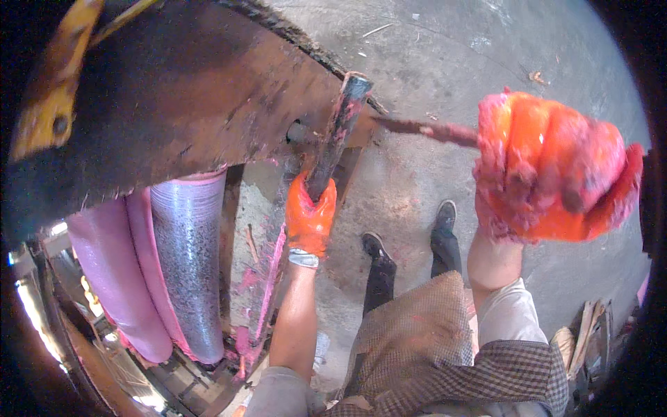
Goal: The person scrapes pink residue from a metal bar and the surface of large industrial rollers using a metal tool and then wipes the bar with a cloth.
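Left hand (pixel 310 217), in an orange rubber glove, is clamped around the lower end of a dark, pink-stained metal bar (pixel 340 132) set against the rusty brown machine frame (pixel 194 90). Right hand (pixel 552 170), gloved alike, is fisted on a thin rust-red rod (pixel 424 128). Pink-coated steel rollers (pixel 184 264) lie below the frame, above grey concrete floor (pixel 451 55).

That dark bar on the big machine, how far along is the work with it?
Done: pink coats one roller, and pink smears mark the frame. In hand: the left hand, orange-gloved, grips the dark bar whose top meets the rusty plate; the right hand is raised, fisted around a thin pink-stained rod. Left: the grey roller beside it remains mostly bare; more I cannot tell.
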{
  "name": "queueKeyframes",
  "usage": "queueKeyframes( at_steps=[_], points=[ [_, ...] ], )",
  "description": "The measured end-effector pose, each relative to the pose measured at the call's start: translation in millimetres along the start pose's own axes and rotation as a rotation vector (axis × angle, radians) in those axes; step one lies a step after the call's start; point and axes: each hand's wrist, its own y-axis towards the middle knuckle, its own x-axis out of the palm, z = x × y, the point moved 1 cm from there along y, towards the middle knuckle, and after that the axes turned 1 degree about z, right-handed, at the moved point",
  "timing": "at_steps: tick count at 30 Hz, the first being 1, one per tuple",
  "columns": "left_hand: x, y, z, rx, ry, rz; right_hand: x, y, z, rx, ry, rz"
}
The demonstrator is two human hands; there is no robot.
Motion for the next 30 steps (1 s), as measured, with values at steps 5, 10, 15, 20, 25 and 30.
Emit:
queueKeyframes(
  at_steps=[5,10,15,20,25,30],
  points=[
    [-13,-7,15,0.110,0.161,0.034,26,7,-18,-0.403,-0.303,-0.440],
    [-29,5,-21,-0.054,0.165,-0.040,143,-73,-29,-0.857,-0.169,-0.856],
    [-29,-14,47,0.141,0.200,-0.115,152,-64,80,-0.845,-0.272,-0.870],
    [-50,-26,43,0.087,0.118,-0.107,157,-46,47,-0.845,-0.269,-0.736],
    [-41,-26,45,0.074,0.070,-0.142,155,-64,82,-0.796,-0.245,-0.820],
    [-41,-20,44,0.060,0.033,-0.130,146,-51,31,-0.807,-0.349,-0.911]
  ],
)
